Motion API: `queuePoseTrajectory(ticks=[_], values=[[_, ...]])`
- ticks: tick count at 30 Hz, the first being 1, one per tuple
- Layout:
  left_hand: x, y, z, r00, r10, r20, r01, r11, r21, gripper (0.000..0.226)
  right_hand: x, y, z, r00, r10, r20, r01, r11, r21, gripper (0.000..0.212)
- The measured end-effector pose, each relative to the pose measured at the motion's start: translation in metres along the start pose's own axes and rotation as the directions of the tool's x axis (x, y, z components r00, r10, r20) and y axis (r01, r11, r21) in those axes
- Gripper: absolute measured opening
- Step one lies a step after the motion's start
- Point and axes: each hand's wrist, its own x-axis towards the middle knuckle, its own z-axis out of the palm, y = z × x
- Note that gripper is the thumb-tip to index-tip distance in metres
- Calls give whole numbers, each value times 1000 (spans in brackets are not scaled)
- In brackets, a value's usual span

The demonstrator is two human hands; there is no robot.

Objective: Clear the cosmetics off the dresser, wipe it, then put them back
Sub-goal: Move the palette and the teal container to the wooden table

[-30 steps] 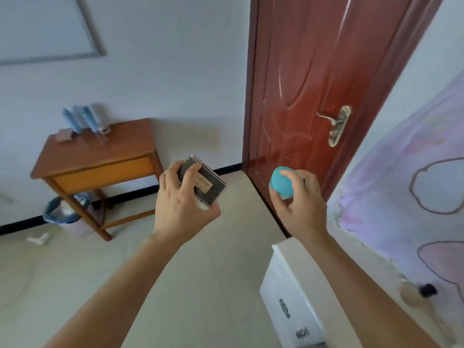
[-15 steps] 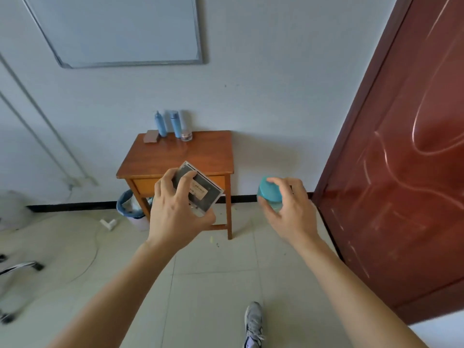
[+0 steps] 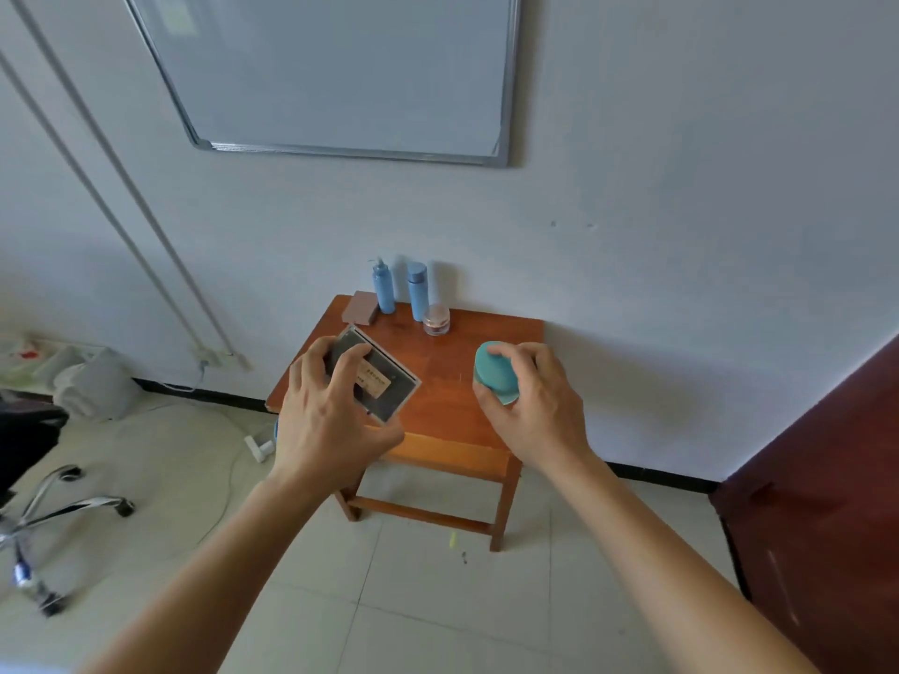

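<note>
Left hand (image 3: 331, 411) grips grey palette (image 3: 377, 381) | right hand (image 3: 535, 406) grips teal jar (image 3: 494, 374)

Head view — downward, facing dresser (image 3: 467, 377)

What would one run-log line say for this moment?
left hand: holds grey case | right hand: holds teal jar | dresser: blue pump bottle, blue capped bottle, clear jar, brown box at back

Left forearm (image 3: 219, 552) and right forearm (image 3: 656, 547) bare to the wrists; left hand (image 3: 331, 420) and right hand (image 3: 540, 406) bare too
</note>
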Motion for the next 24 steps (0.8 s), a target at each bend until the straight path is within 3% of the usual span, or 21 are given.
queuePoseTrajectory(ticks=[8,15,20,24], values=[[128,-74,82,996,-55,64,56,998,-20,88,105,22,98,998,-3,56,5,999,-40,44],[241,-146,167,983,-25,184,45,994,-103,83,187,42,186,973,215,88,-198,965,-174,49],[285,-177,222,947,-18,321,41,997,-65,82,220,64,228,928,361,88,-339,921,-193,51],[299,-199,266,898,-92,430,140,987,-82,83,234,87,260,895,431,115,-408,895,-182,51]])
